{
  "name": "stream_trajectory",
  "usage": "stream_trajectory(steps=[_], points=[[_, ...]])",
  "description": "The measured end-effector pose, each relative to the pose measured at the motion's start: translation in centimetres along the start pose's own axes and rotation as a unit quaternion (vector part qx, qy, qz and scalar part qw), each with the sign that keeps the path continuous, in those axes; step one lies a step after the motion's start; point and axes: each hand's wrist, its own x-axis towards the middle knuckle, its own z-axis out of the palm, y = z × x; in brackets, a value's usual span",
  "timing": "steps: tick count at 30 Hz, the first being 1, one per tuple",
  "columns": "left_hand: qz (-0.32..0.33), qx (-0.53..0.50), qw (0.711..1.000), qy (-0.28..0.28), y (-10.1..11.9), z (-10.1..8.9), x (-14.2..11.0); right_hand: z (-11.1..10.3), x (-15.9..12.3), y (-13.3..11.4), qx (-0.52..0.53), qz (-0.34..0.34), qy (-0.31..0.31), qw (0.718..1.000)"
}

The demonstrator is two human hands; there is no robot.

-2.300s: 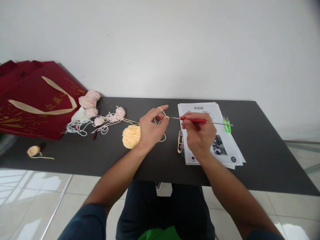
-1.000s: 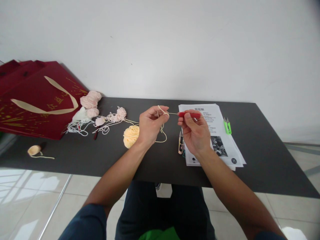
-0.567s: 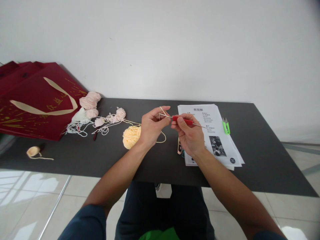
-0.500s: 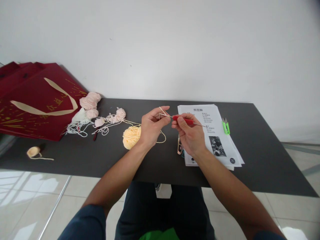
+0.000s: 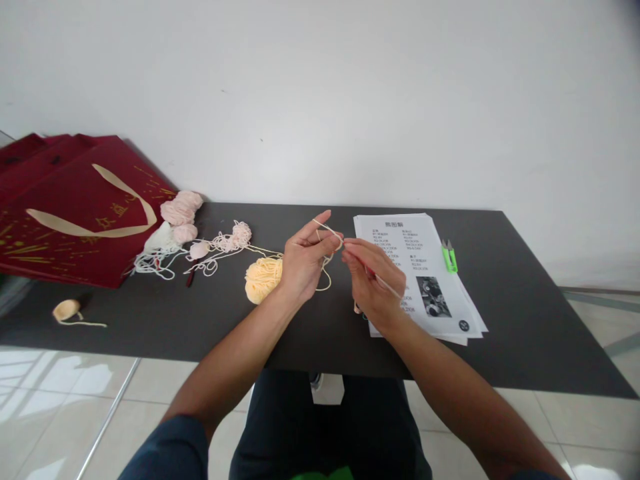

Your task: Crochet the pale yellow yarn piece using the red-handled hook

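Observation:
My left hand is raised over the middle of the table, index finger stretched out with cream yarn running over it. Its thumb and other fingers pinch the yarn near a small loop. Close to its right, my right hand is closed round a crochet hook; the red handle is mostly covered by the fingers and the thin rear end sticks out by the wrist. The hook's tip, at the left fingertips, is too small to make out. A pale yellow yarn ball lies beside my left wrist, its strand trailing below the hand.
Printed sheets lie partly under my right hand, with green thread snips on their right edge. At left are a dark red gift bag, pink yarn, white yarn and a small cream crocheted piece on the dark table.
My right hand has turned over, so the hook's red handle is now mostly hidden and its rear end points downward. The yarn on my left index finger stretches across to the right fingertips.

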Motion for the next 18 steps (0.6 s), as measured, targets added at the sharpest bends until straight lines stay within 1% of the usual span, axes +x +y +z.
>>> stream_trajectory(steps=[1,2,3,5,7,9,11,14,18], points=[[-0.012,-0.021,1.0,-0.001,0.1,0.1,0.0,-0.1,-0.1,0.1,-0.008,-0.033,-0.017,0.999],[-0.025,-0.037,0.999,-0.005,0.3,0.1,0.0,-0.2,-0.1,0.2,-0.008,-0.05,-0.029,0.998],[-0.036,-0.048,0.998,-0.01,0.4,0.2,0.0,-0.2,-0.1,0.3,-0.002,-0.051,-0.036,0.998],[-0.052,-0.057,0.997,-0.018,0.7,0.2,0.0,-0.2,0.0,0.3,0.029,-0.012,-0.034,0.999],[-0.054,-0.055,0.997,-0.024,0.9,0.2,0.0,0.0,0.3,0.3,0.084,0.063,-0.02,0.994],[-0.042,-0.05,0.998,-0.026,1.0,0.2,0.1,0.3,0.7,0.3,0.156,0.139,0.0,0.978],[-0.033,-0.042,0.998,-0.026,0.9,0.2,0.0,0.4,1.1,0.4,0.218,0.186,0.011,0.958],[-0.026,-0.027,0.999,-0.026,0.7,0.2,-0.1,0.2,1.6,0.5,0.26,0.203,0.015,0.944],[-0.006,-0.001,0.999,-0.035,0.6,0.2,-0.2,-0.2,2.0,0.4,0.248,0.207,0.015,0.946]])
